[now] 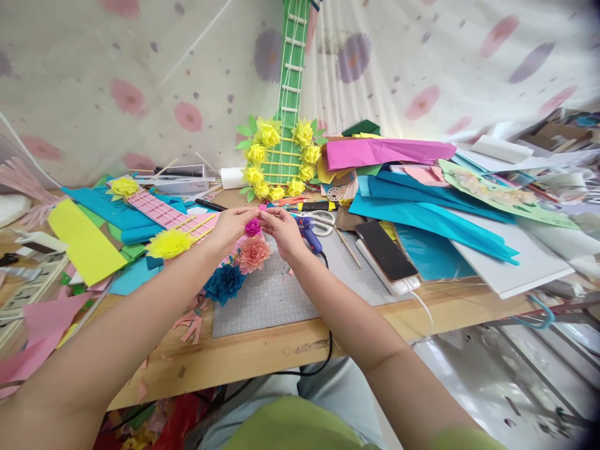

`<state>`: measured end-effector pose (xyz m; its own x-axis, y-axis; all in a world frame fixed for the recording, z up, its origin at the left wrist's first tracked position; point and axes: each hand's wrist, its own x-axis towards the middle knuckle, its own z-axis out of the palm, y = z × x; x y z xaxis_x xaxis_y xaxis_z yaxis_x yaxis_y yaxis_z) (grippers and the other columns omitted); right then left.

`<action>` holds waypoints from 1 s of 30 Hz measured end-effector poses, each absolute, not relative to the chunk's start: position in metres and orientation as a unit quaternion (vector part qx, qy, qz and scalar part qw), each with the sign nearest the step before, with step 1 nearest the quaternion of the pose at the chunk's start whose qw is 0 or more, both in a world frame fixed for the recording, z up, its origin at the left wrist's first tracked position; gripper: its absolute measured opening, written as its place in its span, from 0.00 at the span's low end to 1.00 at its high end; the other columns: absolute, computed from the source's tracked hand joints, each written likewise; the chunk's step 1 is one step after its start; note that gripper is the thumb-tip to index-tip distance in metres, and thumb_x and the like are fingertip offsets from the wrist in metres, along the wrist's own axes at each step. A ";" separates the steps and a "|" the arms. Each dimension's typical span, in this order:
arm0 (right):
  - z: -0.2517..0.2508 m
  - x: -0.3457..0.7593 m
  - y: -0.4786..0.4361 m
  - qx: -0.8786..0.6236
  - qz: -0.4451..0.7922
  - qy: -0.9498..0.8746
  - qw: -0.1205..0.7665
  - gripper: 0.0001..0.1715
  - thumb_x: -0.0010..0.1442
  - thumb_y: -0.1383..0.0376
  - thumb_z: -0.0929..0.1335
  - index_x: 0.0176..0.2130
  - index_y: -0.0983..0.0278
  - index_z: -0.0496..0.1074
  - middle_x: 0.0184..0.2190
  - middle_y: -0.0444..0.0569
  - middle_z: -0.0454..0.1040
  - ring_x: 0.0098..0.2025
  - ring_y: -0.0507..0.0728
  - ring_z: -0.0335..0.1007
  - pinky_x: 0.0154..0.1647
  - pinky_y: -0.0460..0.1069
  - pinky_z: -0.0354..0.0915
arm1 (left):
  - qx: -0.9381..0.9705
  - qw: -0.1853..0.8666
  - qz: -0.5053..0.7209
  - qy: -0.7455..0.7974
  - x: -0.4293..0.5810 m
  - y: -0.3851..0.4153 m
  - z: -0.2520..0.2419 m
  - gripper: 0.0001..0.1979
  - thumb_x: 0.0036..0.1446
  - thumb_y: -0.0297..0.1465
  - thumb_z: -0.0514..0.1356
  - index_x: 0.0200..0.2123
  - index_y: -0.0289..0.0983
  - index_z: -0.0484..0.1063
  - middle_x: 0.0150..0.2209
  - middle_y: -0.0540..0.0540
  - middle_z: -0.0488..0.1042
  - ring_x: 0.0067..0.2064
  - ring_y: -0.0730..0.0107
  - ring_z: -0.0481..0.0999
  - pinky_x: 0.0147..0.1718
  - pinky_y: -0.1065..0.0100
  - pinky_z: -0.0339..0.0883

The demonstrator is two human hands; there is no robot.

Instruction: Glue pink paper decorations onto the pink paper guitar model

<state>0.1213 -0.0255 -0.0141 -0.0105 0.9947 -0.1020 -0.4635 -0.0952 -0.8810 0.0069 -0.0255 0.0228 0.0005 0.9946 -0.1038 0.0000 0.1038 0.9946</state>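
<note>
My left hand [233, 229] and my right hand [282, 232] meet over the table with fingertips pinched close together. Whatever they hold is too small or hidden to make out. Just below the fingertips shows a magenta paper rose [253, 227]; I cannot tell whether it is held or sits on the pink paper guitar [152, 210] under my hands. The guitar bears a yellow flower [171, 244], a coral flower [254, 254] and a dark blue flower [225, 283]. A purple glue gun [309, 235] lies right of my right hand, near scissors [323, 220].
A green paper guitar [287, 94] ringed with yellow roses stands upright at the back. A grey cutting mat [267, 306] lies in front. Rightward are a phone [387, 250] on a white power bank and blue paper sheets [431, 219]. Yellow paper [87, 240] lies left.
</note>
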 end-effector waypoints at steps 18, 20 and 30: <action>-0.038 0.127 -0.026 -0.475 0.574 -0.282 0.604 0.10 0.45 0.66 0.70 0.27 0.63 0.63 0.21 0.38 0.67 0.24 0.46 0.63 0.31 0.45 0.63 | 0.720 0.266 0.284 0.574 -0.016 0.005 0.017 0.23 0.42 0.39 0.63 0.44 0.37 0.77 0.33 0.45 0.76 0.39 0.60 0.73 0.43 0.61 0.65; -0.044 0.130 -0.029 -0.491 0.587 -0.273 0.583 0.10 0.44 0.67 0.69 0.28 0.63 0.63 0.21 0.37 0.66 0.22 0.46 0.60 0.29 0.44 0.61 | 0.780 0.145 0.222 0.567 -0.014 0.013 0.013 0.28 0.42 0.40 0.64 0.48 0.37 0.74 0.41 0.42 0.74 0.48 0.54 0.70 0.50 0.59 0.62; -0.058 0.133 -0.032 -0.560 0.569 -0.315 0.514 0.14 0.45 0.71 0.65 0.34 0.62 0.58 0.18 0.36 0.63 0.22 0.49 0.60 0.26 0.45 0.55 | 0.847 0.052 0.001 0.529 0.006 0.028 0.000 0.35 0.41 0.30 0.64 0.56 0.36 0.64 0.54 0.37 0.69 0.57 0.47 0.64 0.54 0.57 0.59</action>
<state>0.1328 -0.0321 -0.0581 0.1547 0.9372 -0.3128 -0.2320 -0.2733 -0.9335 0.0064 0.0280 -0.0004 0.4398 0.8965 -0.0537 0.8964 -0.4345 0.0878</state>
